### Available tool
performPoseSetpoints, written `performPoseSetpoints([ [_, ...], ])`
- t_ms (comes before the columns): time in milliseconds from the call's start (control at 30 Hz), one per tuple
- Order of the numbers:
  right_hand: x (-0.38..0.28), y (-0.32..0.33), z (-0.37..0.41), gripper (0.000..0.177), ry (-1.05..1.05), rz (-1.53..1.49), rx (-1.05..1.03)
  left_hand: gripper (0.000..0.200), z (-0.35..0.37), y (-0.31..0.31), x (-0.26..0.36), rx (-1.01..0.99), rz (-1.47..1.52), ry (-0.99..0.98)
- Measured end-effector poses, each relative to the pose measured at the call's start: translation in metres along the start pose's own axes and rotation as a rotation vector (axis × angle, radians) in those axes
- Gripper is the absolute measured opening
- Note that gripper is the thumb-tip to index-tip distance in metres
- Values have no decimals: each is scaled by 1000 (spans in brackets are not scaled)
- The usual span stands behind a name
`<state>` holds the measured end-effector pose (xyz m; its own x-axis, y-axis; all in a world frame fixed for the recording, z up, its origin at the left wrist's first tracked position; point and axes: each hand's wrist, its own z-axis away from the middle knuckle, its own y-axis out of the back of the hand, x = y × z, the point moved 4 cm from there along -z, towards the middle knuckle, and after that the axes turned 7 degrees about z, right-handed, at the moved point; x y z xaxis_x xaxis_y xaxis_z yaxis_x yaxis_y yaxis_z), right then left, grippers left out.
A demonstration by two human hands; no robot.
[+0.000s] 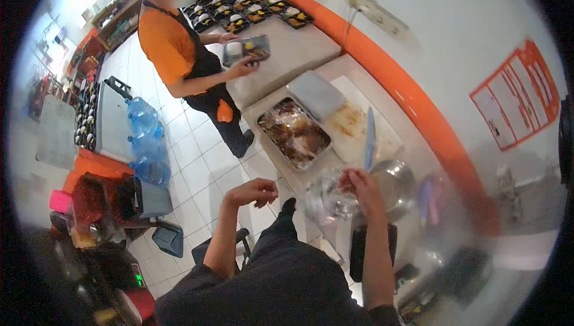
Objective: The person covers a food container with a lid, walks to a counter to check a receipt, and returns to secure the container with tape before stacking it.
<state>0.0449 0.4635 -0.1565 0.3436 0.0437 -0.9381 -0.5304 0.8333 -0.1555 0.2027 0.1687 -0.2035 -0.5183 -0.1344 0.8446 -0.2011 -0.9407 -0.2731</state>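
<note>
My left hand (256, 194) hangs in the air over the floor, left of the table. Its fingers are loosely bent and apart, with nothing visible in them. My right hand (360, 186) is over a clear plastic bag (326, 197) at the table's near edge; its fingers are drawn together on the bag's crumpled film. Just right of it sits a shiny metal bowl (397, 185). Beyond the hands, a metal tray (293, 133) holds brown food partly under plastic film. A blue knife (371, 138) lies on a stained white cutting board (385, 144).
A person in an orange shirt (164, 45) stands across the table, holding a lidded meal box (246, 50). Several filled boxes (242, 3) stand behind. A grey lid-like slab (315, 95) lies by the board. Blue water jugs (146, 147) stand at left.
</note>
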Motion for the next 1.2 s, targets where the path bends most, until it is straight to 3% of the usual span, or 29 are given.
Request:
performPoseSetpoints([
  [33, 2, -12, -45, 32, -24, -13, -58, 21, 12, 15, 7, -24, 117, 31],
  [133, 12, -44, -170, 33, -117, -222, -136, 24, 34, 50, -2, 117, 366, -154],
  [167, 11, -51, -204, 39, -111, -262, -118, 24, 36, 58, -10, 111, 371, -142],
  [233, 18, -67, -260, 48, -123, -305, -87, 31, 42, 76, -24, 332, 374, -145],
  [267, 27, -72, -286, 56, -224, -363, -41, 31, 42, 82, -28, 326, 377, -131],
  [333, 49, -87, -309, 64, -346, -420, 8, 37, 45, 91, -37, 426, 409, -119],
  [400, 67, -108, -322, 58, -303, -467, -140, 38, 43, 103, -43, 421, 472, -105],
  [433, 88, -106, -329, 58, -320, -475, -130, 38, 40, 109, -44, 447, 446, -111],
  [467, 110, -95, -332, 58, -312, -290, -3, 38, 34, 116, -45, 470, 422, -120],
  [500, 130, -84, -327, 58, -312, -100, 122, 36, 24, 126, -51, 506, 385, -79],
  [600, 115, -74, -299, 55, -220, 27, 136, 42, -17, 137, -46, 486, 147, 2],
  [633, 91, -81, -282, 50, -201, -67, 22, 42, -31, 136, -45, 460, 146, 18],
  [733, 99, -59, -257, 51, -304, -141, 64, 50, -71, 120, -33, 328, 60, -86],
  [867, 88, -39, -208, 48, -280, -381, 85, 59, -102, 105, -39, 469, 305, -61],
  [933, 76, -22, -177, 50, -205, -385, 44, 63, -115, 99, -20, 581, 762, -195],
  [1000, 58, -8, -135, 52, -142, -317, 79, 65, -128, 77, 4, 511, 846, -196],
  [1067, 16, 8, -85, 55, -54, -243, 159, 58, -133, 26, 69, 402, 1074, -303],
  [1133, -26, 11, -14, 60, 35, 78, 229, 52, -148, -6, 64, 224, 1006, -266],
  [1200, -18, 36, 54, 61, 80, 305, 355, 46, -148, -52, 54, 6, 1037, -145],
])
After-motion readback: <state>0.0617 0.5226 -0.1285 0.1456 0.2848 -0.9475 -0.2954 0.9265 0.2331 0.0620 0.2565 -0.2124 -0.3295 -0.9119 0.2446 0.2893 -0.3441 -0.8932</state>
